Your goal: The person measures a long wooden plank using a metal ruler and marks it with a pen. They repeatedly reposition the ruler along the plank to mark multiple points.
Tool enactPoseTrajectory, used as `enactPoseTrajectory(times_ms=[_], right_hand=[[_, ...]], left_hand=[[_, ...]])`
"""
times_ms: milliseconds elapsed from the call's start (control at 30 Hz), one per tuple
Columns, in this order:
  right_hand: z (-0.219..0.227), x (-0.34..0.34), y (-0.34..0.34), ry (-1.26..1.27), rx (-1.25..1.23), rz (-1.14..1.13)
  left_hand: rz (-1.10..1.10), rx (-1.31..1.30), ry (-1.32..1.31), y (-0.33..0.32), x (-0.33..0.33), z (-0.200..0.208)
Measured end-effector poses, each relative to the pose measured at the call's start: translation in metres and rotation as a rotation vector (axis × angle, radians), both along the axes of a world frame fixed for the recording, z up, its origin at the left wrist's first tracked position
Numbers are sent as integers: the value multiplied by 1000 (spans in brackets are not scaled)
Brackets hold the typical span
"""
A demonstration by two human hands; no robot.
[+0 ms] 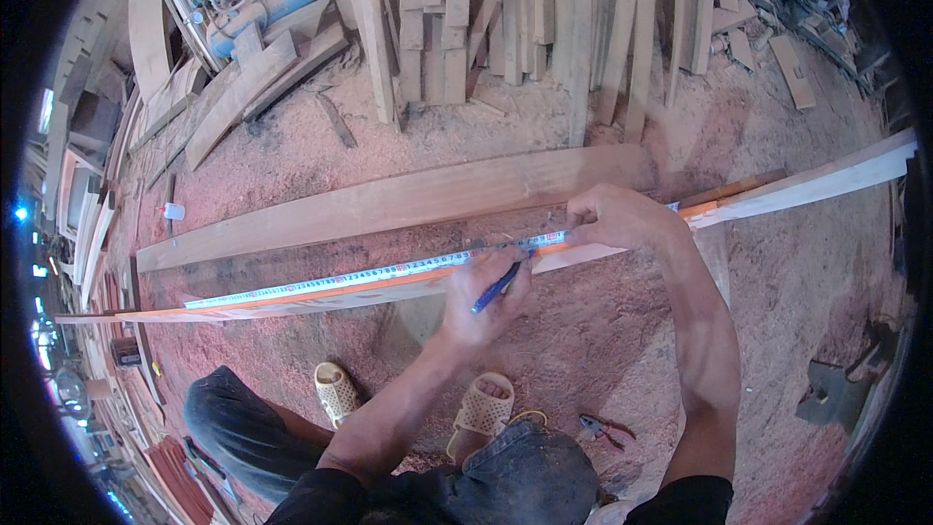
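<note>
A long narrow board [360, 303] with an orange edge and a pale face runs across the view from left to right. Along its upper edge lies the white blade of a tape measure [360, 277]. My left hand [476, 297] is closed around a blue pen [495, 290], its tip close to the tape and the board's edge. Farther right, my right hand [622, 217] grips the tape against the board, fingers bent; part of the blade is hidden beneath it.
Behind lies a wide flat plank [389, 196]. Upright timber pieces [447, 29] stack at the back, near a blue compressor [262, 0]. Pliers [607, 430] rest on the sawdust-covered floor by my sandals [483, 406]. A small white bottle [174, 211] stands at left.
</note>
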State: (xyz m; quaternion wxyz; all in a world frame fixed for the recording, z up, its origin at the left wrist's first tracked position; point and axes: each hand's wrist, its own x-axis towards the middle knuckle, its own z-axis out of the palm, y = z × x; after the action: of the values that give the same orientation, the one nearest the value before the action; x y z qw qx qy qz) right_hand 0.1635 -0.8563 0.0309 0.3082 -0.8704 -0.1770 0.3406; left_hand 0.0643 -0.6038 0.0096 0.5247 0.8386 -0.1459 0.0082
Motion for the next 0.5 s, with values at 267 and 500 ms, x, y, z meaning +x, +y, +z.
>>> enactPoseTrajectory(times_ms=[267, 500], right_hand=[[-9, 1, -5, -72, 21, 55], [-19, 4, -7, -79, 33, 57]], left_hand=[[-133, -154, -56, 25, 7, 11], [17, 439, 81, 199, 109, 64]])
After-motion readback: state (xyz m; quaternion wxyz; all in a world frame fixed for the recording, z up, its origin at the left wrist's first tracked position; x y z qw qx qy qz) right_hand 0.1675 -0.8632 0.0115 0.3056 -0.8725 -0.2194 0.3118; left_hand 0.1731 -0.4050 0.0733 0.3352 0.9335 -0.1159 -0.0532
